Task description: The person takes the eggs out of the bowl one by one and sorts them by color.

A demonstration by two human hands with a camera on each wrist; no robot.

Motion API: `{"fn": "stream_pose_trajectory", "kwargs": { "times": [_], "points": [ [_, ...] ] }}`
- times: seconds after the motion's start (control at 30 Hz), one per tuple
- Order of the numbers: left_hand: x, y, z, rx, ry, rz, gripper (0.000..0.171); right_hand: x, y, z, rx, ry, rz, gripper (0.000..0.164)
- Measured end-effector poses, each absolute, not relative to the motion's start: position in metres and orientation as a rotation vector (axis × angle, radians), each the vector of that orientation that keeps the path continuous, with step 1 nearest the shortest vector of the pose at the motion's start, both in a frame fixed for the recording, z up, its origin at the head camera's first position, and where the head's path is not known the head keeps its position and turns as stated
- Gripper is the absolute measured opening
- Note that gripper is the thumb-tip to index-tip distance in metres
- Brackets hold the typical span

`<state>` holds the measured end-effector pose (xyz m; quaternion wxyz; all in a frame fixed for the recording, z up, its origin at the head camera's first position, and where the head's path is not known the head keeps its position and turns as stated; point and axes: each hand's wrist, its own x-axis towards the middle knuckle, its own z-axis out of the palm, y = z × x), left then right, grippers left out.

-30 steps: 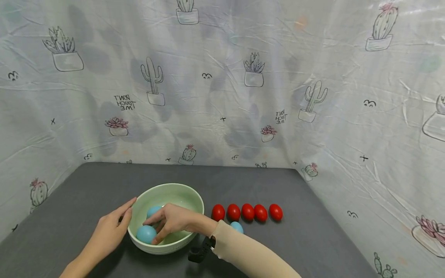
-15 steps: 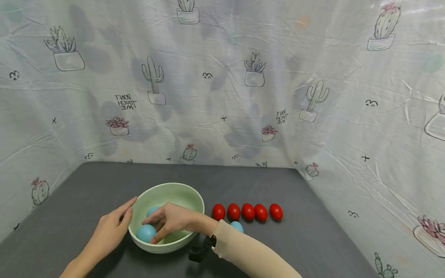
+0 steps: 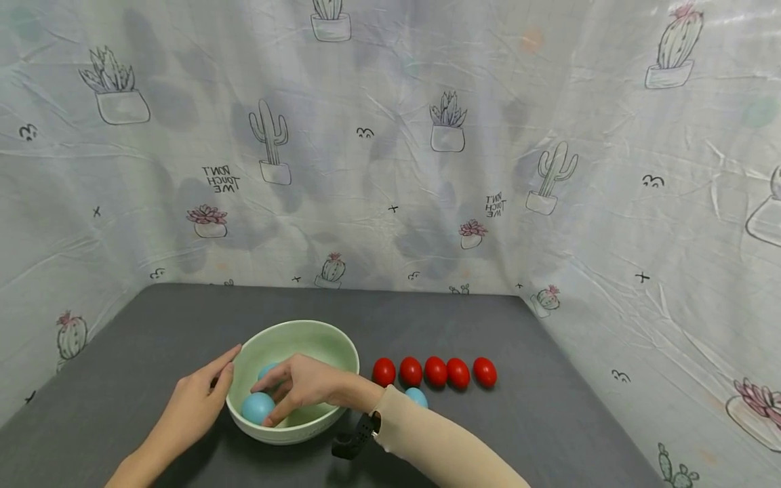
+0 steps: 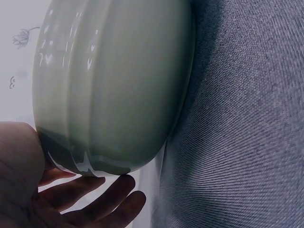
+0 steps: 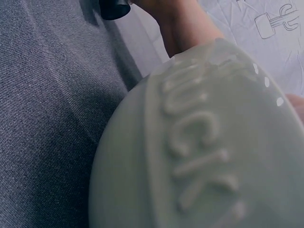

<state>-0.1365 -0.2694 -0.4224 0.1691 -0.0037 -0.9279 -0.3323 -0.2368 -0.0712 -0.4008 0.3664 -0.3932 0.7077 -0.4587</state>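
Observation:
A pale green bowl (image 3: 329, 339) stands on the grey table, with raised letters on its outside in the right wrist view. My left hand (image 3: 194, 407) holds its left side; in the left wrist view the fingers (image 4: 118, 190) bend against the outer wall. My right hand (image 3: 305, 386) reaches inside over the right rim. Its thumb and fingers are around a light blue ball (image 3: 256, 408) at the bowl's near left. Behind those fingers another blue ball (image 3: 266, 370) is partly hidden. The right wrist view shows mostly the bowl's outer wall (image 5: 199, 156), hiding the fingertips.
Several red egg-shaped pieces (image 3: 436, 372) lie in a row right of the bowl. Near them a blue ball (image 3: 417, 397) is partly covered by the right sleeve (image 3: 439, 434). A black watch (image 3: 356, 437) is on the right wrist. Printed curtains (image 3: 390, 169) surround the grey table (image 3: 488, 434).

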Motion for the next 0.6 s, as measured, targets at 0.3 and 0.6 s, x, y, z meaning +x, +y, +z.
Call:
{"fn": "stream_pose_trajectory", "kwargs": {
  "times": [0.3,0.6],
  "points": [
    [-0.137,-0.269,-0.425,-0.010,-2.622,-0.945,0.046,-0.237,-0.070,-0.402,-0.979,1.806,-1.227,0.045],
    [-0.137,-0.268,-0.423,0.002,-2.600,-0.947,0.045,-0.246,-0.038,-0.381,-1.143,1.749,-1.481,0.050]
  ]
}}
